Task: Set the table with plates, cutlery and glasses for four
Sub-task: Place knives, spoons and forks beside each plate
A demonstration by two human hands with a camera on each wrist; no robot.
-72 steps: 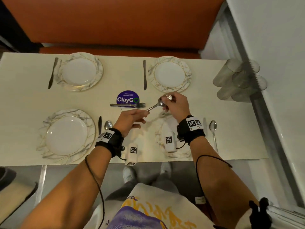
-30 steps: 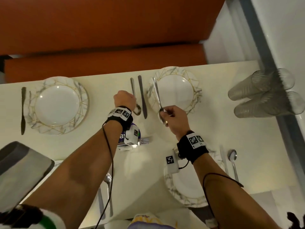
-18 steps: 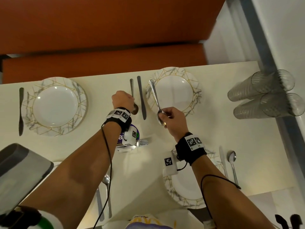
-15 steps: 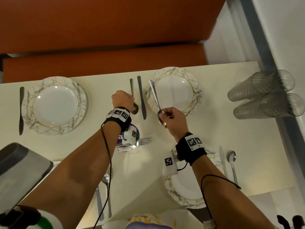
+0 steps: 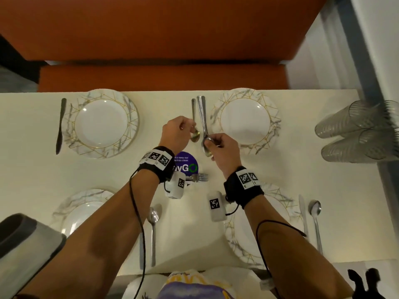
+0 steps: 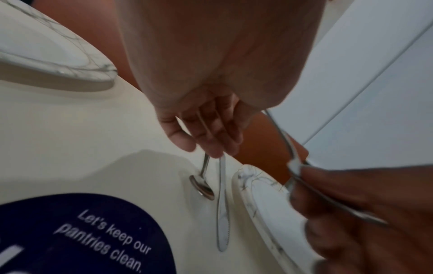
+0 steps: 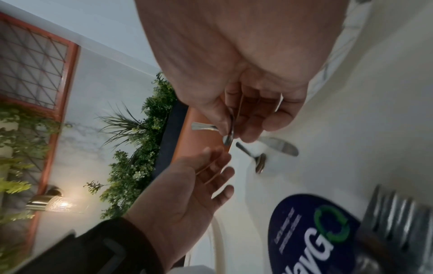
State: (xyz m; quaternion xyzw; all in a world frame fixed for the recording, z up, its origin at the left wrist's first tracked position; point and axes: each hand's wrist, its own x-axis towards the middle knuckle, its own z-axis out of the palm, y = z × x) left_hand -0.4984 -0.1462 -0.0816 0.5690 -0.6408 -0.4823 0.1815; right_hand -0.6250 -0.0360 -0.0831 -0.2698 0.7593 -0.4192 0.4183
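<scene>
Right hand (image 5: 223,147) pinches a spare spoon (image 5: 203,124) by its bowl; left hand (image 5: 178,132), fingers relaxed, steadies the laid spoon (image 5: 194,128) beside the far-right plate (image 5: 246,120).

Both bare forearms wear black wristbands (image 5: 244,188) with white square-coded tags, small white camera boxes (image 5: 216,205) and thin black cables (image 5: 138,223).

A long orange bench (image 5: 164,39) sits at the far side of the cream table (image 5: 302,180), a pale wall (image 5: 380,29) is on the right, and green plants (image 7: 138,148) and a small lit lamp (image 7: 50,203) line another wall.
</scene>
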